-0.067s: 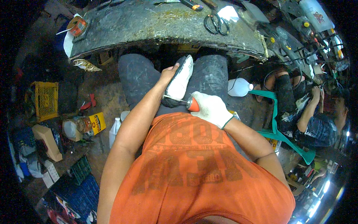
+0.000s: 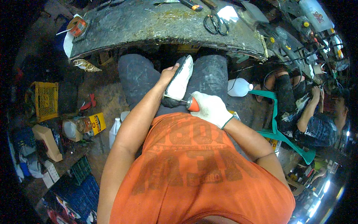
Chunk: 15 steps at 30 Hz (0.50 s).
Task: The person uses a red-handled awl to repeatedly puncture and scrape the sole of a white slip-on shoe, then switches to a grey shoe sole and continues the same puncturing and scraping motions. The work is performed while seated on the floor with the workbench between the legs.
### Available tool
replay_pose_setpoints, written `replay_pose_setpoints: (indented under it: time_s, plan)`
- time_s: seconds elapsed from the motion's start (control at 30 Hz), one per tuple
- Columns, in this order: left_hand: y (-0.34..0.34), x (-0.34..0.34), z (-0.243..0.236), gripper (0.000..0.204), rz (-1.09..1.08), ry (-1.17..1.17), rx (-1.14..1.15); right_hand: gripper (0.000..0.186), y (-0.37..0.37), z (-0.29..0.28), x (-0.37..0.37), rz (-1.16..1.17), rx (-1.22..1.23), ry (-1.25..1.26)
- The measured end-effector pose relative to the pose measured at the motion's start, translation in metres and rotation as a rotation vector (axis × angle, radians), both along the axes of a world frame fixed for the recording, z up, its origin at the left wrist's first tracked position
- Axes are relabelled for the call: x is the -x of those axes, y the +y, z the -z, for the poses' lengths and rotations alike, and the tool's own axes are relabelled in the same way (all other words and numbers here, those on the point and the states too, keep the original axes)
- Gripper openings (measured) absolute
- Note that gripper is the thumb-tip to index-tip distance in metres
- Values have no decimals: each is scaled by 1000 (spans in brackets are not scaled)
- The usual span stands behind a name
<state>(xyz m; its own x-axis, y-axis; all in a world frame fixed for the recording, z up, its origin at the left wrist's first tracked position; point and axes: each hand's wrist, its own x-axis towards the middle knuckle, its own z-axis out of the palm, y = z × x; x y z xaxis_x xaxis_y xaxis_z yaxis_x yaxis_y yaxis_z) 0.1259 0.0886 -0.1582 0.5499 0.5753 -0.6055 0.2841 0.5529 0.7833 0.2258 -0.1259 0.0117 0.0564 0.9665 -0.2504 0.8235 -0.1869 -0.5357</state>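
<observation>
A dark shoe with a whitish sole (image 2: 179,80) lies sole-up between my thighs, its toe toward the bench. My bare left hand (image 2: 169,72) is closed round the shoe's left side, thumb near the sole's edge; the other fingers are hidden. In a pale knitted glove, my right hand (image 2: 212,109) grips the red-orange handle of an awl (image 2: 193,104). The awl's thin metal shaft runs leftward across the heel end of the shoe. Where its tip ends, I cannot make out exactly.
Ahead stands a worn workbench (image 2: 164,28) with black-handled scissors (image 2: 216,24) and an orange roll (image 2: 78,27). A white jug (image 2: 239,87) and a green chair frame (image 2: 275,123) are to the right, near another person's arm (image 2: 312,106). A yellow crate (image 2: 46,100) stands left.
</observation>
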Motion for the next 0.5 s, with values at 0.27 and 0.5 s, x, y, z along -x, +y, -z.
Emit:
replay_pose_setpoints:
  time_s: [0.27, 0.5]
  plan:
    - [7, -1, 25, 49, 3, -57, 72, 35, 12, 15, 3, 209, 58, 4]
    - [2, 6, 13, 48, -9, -173, 141, 38, 10, 13, 1, 154, 43, -10]
